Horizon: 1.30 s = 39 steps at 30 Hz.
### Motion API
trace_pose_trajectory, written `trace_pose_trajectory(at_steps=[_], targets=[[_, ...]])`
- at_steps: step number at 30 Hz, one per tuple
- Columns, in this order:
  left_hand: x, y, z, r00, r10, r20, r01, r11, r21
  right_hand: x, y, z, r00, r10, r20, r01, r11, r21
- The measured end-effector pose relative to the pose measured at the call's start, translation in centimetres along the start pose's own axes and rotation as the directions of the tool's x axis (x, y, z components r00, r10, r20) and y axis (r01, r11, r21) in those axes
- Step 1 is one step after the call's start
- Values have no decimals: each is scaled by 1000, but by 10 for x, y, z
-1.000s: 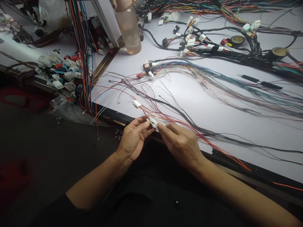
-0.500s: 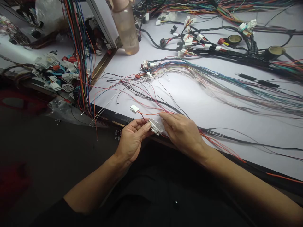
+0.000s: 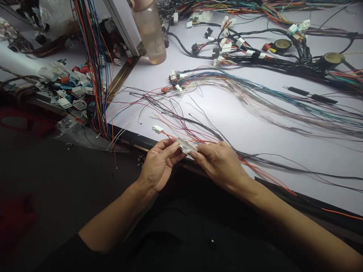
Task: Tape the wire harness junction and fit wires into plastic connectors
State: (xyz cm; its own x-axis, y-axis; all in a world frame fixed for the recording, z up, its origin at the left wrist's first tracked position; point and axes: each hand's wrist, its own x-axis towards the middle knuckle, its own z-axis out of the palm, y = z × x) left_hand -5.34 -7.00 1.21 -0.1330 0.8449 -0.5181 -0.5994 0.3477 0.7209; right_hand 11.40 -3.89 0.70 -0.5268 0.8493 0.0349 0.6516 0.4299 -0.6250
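Observation:
Near the table's front edge, my left hand is closed, its thumb and fingers pinching a clear-white plastic connector housing by its left end. My right hand is closed on the same housing from the right, thumb and fingertips at its right end. The housing is tilted, with slots along its lower side. A small white connector on orange and dark red wires lies just beyond my left fingers. Loose red and black wires run behind both hands. Part of the housing is covered by my fingers.
A bottle stands at the back left. Several mixed connectors are heaped at the left beside a hanging wire bundle. A taped black harness and tape rolls lie at the back. Long wires cross the table.
My right hand has closed in on the housing and now grips its right end. The housing has turned a little in my fingers. The small white connector has shifted slightly left.

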Motion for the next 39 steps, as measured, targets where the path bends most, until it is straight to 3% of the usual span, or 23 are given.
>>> trace_pose_trajectory(at_steps=[3,11,18,26,34,39], targets=[[0,-2,1,999,33,-8,-33,999,14,0,0,-2,1000,8,19,-9,999,52],[0,-4,3,997,81,-6,-80,996,48,-5,-4,-4,997,30,-73,-20,990,138],[-2,-4,-2,998,47,32,-49,997,67,-1,-6,-13,990,101,96,-126,943,309],[0,-12,-1,983,184,8,-184,981,60,-3,-13,-11,983,166,79,-181,947,264],[0,-14,-3,989,133,69,-134,991,17,-5,-7,-7,993,113,13,-113,964,239],[0,-18,-7,982,172,83,-177,983,50,-7,-6,-5,997,81,-12,-76,975,209]])
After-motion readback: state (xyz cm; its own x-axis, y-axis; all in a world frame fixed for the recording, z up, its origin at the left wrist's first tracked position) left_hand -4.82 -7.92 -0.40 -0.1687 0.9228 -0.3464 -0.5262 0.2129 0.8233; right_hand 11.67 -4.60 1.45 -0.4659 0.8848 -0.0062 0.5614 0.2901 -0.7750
